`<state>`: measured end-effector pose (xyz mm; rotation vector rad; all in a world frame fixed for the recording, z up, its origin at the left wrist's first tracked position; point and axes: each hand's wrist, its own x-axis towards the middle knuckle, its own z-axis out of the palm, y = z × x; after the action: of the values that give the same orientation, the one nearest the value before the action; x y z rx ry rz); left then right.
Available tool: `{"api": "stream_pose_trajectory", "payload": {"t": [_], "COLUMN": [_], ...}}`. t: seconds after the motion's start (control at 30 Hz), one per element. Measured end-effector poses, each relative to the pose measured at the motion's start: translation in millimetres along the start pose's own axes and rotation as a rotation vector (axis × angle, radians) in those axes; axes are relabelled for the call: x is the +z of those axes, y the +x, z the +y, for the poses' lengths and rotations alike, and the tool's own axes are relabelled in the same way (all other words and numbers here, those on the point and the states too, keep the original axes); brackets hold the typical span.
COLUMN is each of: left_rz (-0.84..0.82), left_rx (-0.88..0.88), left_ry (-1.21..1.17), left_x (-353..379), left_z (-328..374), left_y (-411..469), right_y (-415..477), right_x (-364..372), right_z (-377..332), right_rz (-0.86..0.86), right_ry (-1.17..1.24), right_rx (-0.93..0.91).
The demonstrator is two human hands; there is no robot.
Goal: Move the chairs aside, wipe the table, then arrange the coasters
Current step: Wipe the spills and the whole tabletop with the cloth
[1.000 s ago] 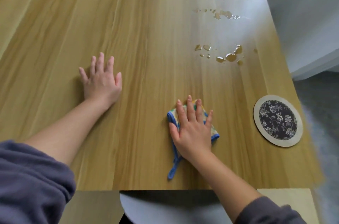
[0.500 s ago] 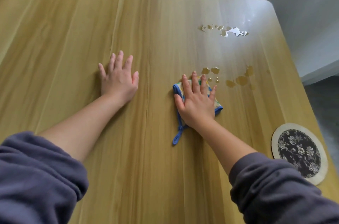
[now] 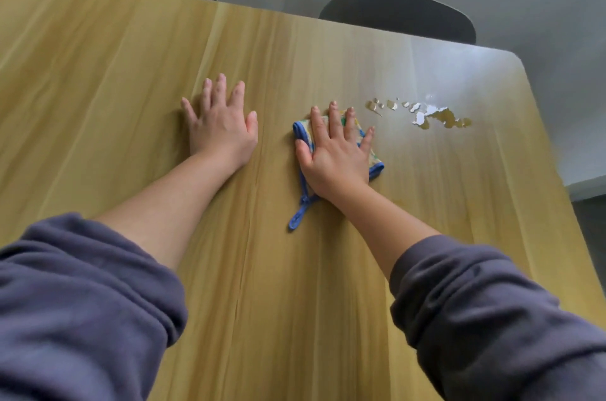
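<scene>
Both arms are stretched out over the wooden bench [image 3: 98,79], purple sleeves [image 3: 82,312] pushed up to the forearms. The left hand [image 3: 221,125] lies flat, palm down, fingers spread, nothing under it, bracing on the wood. The right hand [image 3: 334,154] is flat too, fingers splayed wide, pressing down on a folded cleaning cloth [image 3: 372,161] with blue trim; it presses rather than grips. The cloth's blue hanging loop [image 3: 300,213] trails out toward the near edge, lying on the wood. Just to the right of the cloth, close to the fingertips, sits a scatter of spilled liquid [image 3: 436,115], small droplets leading into a larger puddle that catches the light. At the far edge, two dark grey chair backs [image 3: 403,15] stand against the bench, one left, one right.
</scene>
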<state>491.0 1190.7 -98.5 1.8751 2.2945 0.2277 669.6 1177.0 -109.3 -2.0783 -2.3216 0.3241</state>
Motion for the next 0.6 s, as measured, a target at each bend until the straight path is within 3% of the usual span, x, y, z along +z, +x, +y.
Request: {"api": "stream_pose_trajectory", "payload": {"t": [0.33,0.6], "left_rz": [0.078,0.117], "left_rx": [-0.012,-0.011], "left_ry": [0.048,0.038], "left_x": [19.0,22.9], "left_z": [3.5,1.1], "left_y": [12.3,14.5], "right_y": [149.9,221.1], "right_x": [-12.9,-25.0], "right_z": [-14.8,-19.7], "right_rz": [0.025,0.005], "right_ry": [-0.002,-0.09], "right_rx": [-0.037,-0.226]}}
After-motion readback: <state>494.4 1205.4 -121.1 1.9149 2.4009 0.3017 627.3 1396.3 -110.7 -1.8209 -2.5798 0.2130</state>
